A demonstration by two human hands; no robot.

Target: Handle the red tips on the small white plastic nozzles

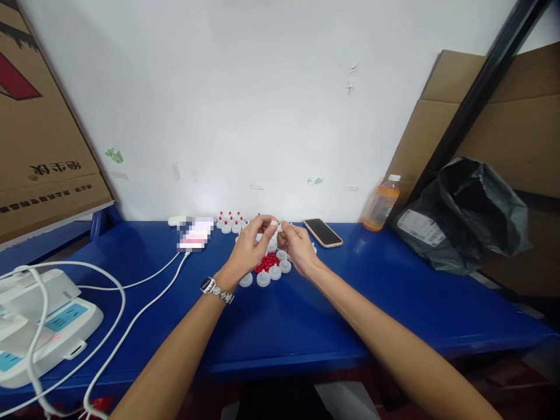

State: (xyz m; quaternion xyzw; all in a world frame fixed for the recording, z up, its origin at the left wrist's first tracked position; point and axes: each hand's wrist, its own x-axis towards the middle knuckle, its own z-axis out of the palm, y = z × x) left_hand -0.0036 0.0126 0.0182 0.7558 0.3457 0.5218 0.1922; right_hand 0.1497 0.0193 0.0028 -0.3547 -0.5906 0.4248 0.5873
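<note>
My left hand pinches a small white plastic cap between thumb and fingertips, raised over the desk. Close beside it, my right hand is closed, its thumb and forefinger pressed together near the cap; what they grip is too small to make out. Below both hands lies a heap of small red tips, ringed by several translucent white nozzle caps. More white caps with red tips on top stand in a cluster by the wall, left of my hands. The hands hide part of the caps.
On the blue desk, a phone lies to the right, with an orange drink bottle and black plastic bag beyond. Leftward are a blurred-out device, white cables and a power strip.
</note>
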